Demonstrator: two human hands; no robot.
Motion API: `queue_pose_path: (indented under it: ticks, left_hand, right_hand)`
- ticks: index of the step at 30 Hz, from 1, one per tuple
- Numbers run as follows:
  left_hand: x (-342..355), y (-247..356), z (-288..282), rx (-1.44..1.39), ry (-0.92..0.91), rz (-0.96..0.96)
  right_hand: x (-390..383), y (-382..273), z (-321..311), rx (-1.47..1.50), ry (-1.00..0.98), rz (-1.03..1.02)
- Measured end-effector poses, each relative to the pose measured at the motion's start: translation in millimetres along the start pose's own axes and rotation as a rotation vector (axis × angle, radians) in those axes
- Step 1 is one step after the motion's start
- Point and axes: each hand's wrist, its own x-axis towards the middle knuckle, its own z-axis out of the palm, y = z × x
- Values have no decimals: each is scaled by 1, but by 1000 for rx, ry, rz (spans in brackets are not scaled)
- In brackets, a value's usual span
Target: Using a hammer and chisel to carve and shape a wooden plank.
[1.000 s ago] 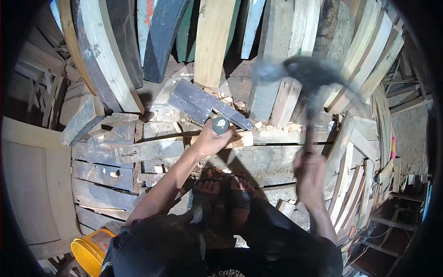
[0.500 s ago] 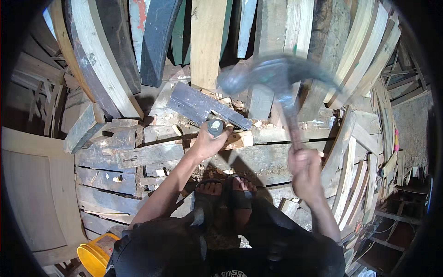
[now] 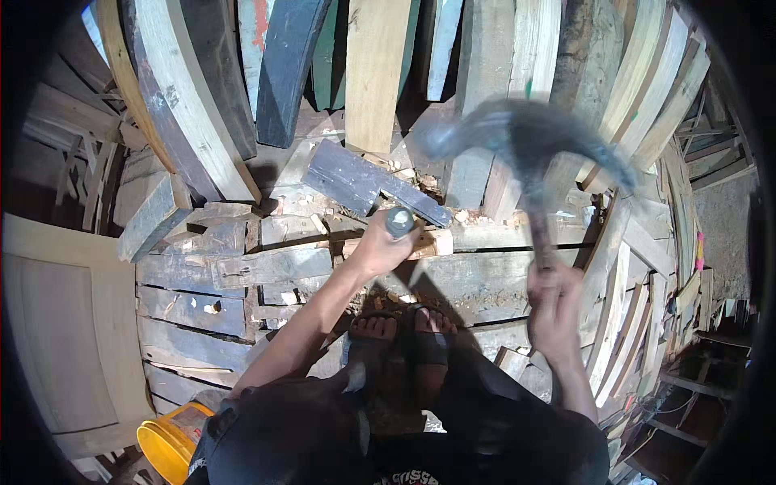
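My left hand (image 3: 381,252) is wrapped round an upright chisel (image 3: 398,220). Only the round, worn end of its handle shows; its blade is hidden below my fist. Beneath that hand lies a pale wooden block (image 3: 436,242), partly covered by my fingers. Just beyond it is a dark grey board (image 3: 347,174) with a stepped cut. To the right, my right hand (image 3: 554,311) grips the handle of a claw hammer (image 3: 529,137). The hammer's head is blurred by motion and held up, apart from the chisel.
Wood chips lie scattered over the plank floor (image 3: 493,283) around my sandalled feet (image 3: 404,323). Long boards (image 3: 378,73) stand in a row at the far side. A panelled door (image 3: 69,339) and a yellow bucket (image 3: 166,449) are at the left. More timber (image 3: 618,315) leans at the right.
The hammer and my right hand have shifted a little to the right, with the hammer still raised. The left hand keeps its hold on the chisel. The whole view has shifted slightly.
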Motion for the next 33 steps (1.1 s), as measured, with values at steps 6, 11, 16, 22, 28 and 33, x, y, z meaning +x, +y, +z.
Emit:
queue_pose_path:
  ticks: [6,11,16,22,28,33]
  left_hand:
    - [8,-5,6,-46,111,191]
    - [3,-5,3,-62,53,-14]
    - [3,-15,4,2,50,-9]
    - [1,-26,8,-59,85,130]
    - [3,-26,6,-66,87,42]
    - [3,-29,8,-156,57,161]
  right_hand:
    - [3,6,32,-164,-172,118]
    - [-1,-3,-7,-9,85,23]
    - [-10,13,12,-65,-12,-39]
    - [-24,24,8,-155,-77,231]
    - [-26,23,-3,23,146,73]
    - [-23,24,8,-339,-215,172]
